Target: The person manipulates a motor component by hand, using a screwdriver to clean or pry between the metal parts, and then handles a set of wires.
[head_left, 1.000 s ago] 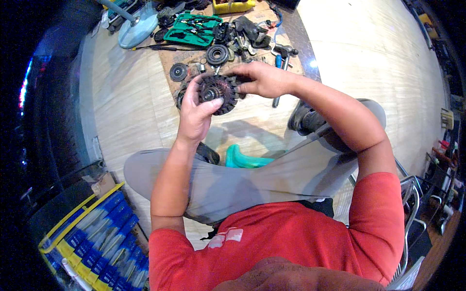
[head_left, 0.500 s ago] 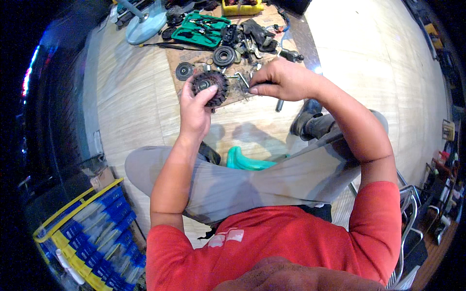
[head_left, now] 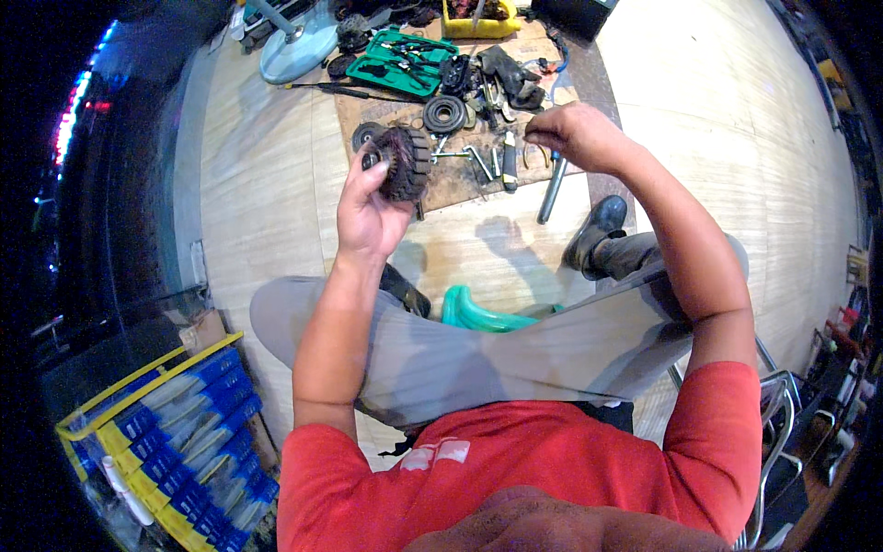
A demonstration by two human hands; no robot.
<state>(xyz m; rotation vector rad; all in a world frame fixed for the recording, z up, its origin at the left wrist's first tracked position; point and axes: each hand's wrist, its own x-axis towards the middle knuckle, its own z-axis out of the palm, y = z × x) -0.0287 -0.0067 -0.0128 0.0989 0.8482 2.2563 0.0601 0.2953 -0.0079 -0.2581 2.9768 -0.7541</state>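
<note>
Toothed dark wheel [head_left: 407, 166] held up by the cardboard's [head_left: 464, 191] near-left edge, left hand [head_left: 371, 221] clamped on it. Right hand [head_left: 579, 138] apart, fingertips together; contents, cannot tell. Wheel is loose; round part [head_left: 445, 114] lies separate. Remaining work unclear.

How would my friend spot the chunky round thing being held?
Find the brown sheet in the upper middle of the view. Over its near left corner, the person's left hand grips a dark, wheel-like part. Unlike the smoother-looking black ring lying on the sheet, this one's rim is cut into chunky blocks.
</note>
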